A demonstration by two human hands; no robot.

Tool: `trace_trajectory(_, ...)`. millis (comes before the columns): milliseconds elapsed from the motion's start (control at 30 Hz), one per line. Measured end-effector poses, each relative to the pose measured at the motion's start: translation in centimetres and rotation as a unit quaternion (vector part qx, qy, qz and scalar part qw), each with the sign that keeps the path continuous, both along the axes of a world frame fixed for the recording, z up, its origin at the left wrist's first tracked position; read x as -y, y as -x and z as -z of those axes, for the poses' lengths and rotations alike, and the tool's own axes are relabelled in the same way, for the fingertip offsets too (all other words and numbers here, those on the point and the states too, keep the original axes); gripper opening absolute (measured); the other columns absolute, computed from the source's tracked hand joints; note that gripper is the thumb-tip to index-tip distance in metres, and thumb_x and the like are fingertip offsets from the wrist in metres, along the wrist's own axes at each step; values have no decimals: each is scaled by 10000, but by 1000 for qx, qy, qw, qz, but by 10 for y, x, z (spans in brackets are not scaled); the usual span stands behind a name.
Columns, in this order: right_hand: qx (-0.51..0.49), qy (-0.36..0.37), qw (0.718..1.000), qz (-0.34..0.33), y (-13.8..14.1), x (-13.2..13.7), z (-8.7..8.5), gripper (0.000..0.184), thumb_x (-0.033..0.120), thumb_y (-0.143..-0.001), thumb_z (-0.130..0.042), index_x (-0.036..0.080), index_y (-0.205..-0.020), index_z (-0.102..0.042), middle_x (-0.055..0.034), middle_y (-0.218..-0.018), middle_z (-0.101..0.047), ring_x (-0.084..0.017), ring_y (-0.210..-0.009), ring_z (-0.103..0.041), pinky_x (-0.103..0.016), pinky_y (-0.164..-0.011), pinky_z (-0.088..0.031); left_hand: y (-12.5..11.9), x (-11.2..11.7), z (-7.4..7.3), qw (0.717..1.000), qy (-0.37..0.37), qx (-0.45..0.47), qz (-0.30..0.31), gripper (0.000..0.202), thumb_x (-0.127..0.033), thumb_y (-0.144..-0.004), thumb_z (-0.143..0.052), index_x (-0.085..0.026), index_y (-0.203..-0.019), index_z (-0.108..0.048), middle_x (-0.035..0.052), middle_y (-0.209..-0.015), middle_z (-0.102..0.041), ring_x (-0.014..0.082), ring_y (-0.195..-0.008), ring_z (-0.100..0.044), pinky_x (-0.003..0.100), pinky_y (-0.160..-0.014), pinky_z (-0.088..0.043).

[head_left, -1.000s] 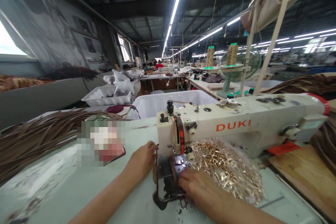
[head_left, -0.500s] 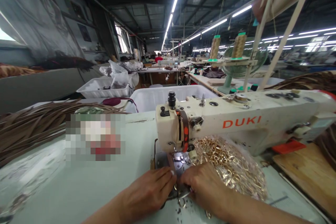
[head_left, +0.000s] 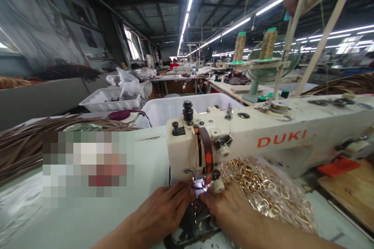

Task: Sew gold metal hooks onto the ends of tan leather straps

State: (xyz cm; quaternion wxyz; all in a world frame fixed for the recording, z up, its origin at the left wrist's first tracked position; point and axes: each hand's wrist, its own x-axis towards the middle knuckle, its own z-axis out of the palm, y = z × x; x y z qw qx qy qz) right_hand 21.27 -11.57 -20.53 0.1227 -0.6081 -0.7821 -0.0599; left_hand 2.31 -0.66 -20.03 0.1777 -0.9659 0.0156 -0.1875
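In the head view my left hand (head_left: 168, 206) is closed in a pinch at the left of the needle area of a cream sewing machine (head_left: 187, 144). A narrow brown strap shows beyond these fingertips in the earlier frame; now the fingers cover it. My right hand (head_left: 229, 204) is closed too, its bent fingers beside the presser foot (head_left: 200, 183), and whatever they grip is hidden. Between the two hands a thin gold metal hook (head_left: 195, 214) dangles below the fingertips. Right behind my right hand lies a clear plastic bag of gold metal clasps (head_left: 263, 186).
Brown strips (head_left: 23, 148) are heaped on the left of the pale green table (head_left: 146, 155). A white bin (head_left: 163, 107) stands behind the machine. Thread cones (head_left: 268, 44) rise at the back right. A wooden board (head_left: 350, 186) and a red tray (head_left: 338, 166) lie at right.
Both hands have moved slightly up toward the presser foot, hiding the strap. The view has shifted a little, so the machine appears larger and closer.
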Motion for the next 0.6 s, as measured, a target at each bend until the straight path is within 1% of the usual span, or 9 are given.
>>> trace_trajectory(67, -6, -5, 1000, -15, 0, 0, 1, 113, 146, -784, -564, 194, -886, -579, -54, -841, -673, -196, -738, -592, -310, -623, -369, 3, -1, 4, 1000, -4, 20, 11, 355, -45, -952, -229, -67, -1168, -510, 140, -1057, -643, 234, -980, -605, 307, -767, -543)
trace_trajectory(133, 0, 2, 999, -36, 2, -2, -2, 66, 146, -793, -547, 183, -841, -574, -37, -751, -668, -184, -653, -587, -294, -538, -333, 5, -4, 5, 999, -7, 36, 29, 387, -47, -950, -206, -73, -1203, -498, 139, -1066, -641, 227, -984, -603, 304, -805, -531)
trace_trajectory(200, 14, 4, 999, -49, 4, -3, -4, 58, 123, -784, -535, 168, -804, -565, -21, -662, -652, -172, -547, -568, -293, -459, -270, 7, -8, 3, 998, -8, 42, 44, 401, -60, -955, -211, -101, -1250, -479, 115, -1064, -647, 202, -990, -603, 274, -857, -506)
trace_trajectory(267, 31, -7, 998, -54, 7, -4, -5, 59, 114, -765, -542, 153, -804, -563, -24, -636, -647, -174, -497, -561, -299, -420, -224, 8, -10, 1, 998, -7, 39, 49, 392, -76, -962, -248, -134, -1286, -461, 86, -1058, -654, 173, -987, -607, 228, -891, -479)
trace_trajectory(333, 40, -18, 997, -59, 9, -5, -2, 70, 124, -754, -558, 145, -820, -564, -35, -657, -653, -182, -495, -570, -298, -405, -211, 9, -11, 1, 998, -2, 37, 49, 378, -95, -963, -300, -155, -1305, -451, 72, -1058, -656, 163, -987, -608, 206, -905, -465)
trace_trajectory(400, 44, -23, 997, -61, 10, -5, 3, 76, 137, -751, -572, 143, -826, -563, -42, -673, -653, -189, -503, -577, -296, -400, -213, 9, -11, 4, 998, 10, 42, 49, 372, -106, -963, -320, -156, -1308, -450, 77, -1058, -653, 170, -1003, -602, 218, -918, -461)
trace_trajectory(500, 44, -29, 997, -59, 9, -6, 6, 76, 128, -740, -584, 148, -807, -555, -43, -673, -655, -186, -503, -581, -293, -402, -198, 7, -10, 9, 996, 30, 65, 49, 360, -96, -971, -266, -123, -1247, -495, 93, -1047, -648, 186, -1022, -588, 247, -920, -464)
trace_trajectory(600, 33, -34, 998, -46, 7, -6, 7, 97, 119, -718, -596, 164, -787, -544, -28, -660, -657, -183, -505, -582, -292, -417, -177, 3, -9, 7, 996, 40, 59, 52, 374, -93, -979, -215, -99, -1179, -531, 104, -1052, -641, 190, -1031, -578, 248, -917, -465)
